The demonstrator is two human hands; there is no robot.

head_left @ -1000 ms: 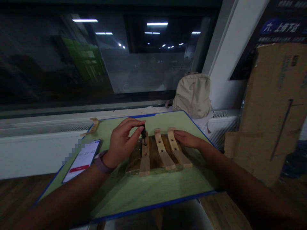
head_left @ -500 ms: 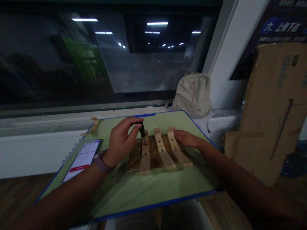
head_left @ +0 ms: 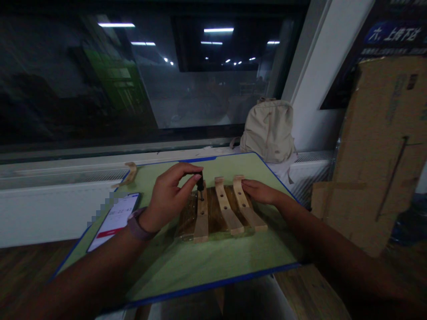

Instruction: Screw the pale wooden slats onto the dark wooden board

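Note:
My left hand [head_left: 170, 193] pinches the handle of a small black screwdriver [head_left: 200, 183] between thumb and fingers. It stands nearly upright, its tip at the upper hole of the left wooden hook [head_left: 202, 220]. This hook, a middle wooden hook [head_left: 227, 214] and a right wooden hook [head_left: 245, 207] lie side by side across a dark brown, shiny board [head_left: 187, 220]. Each hook is pale, curved, and has two dark holes. My right hand [head_left: 260, 192] is closed at the upper end of the right hook, thumb against its edge; some fingers are hidden.
Everything lies on a green tabletop [head_left: 240, 255] with a blue edge. A phone [head_left: 111, 224] rests by my left forearm. Another curved wooden piece [head_left: 129, 174] is at the table's far left corner. Behind stand a beige backpack [head_left: 268, 131] and, at right, a large cardboard sheet [head_left: 376, 155].
The screwdriver has tipped more upright, its handle shifting slightly right with my left fingers. Its tip stays at the same hole. My right hand holds its place.

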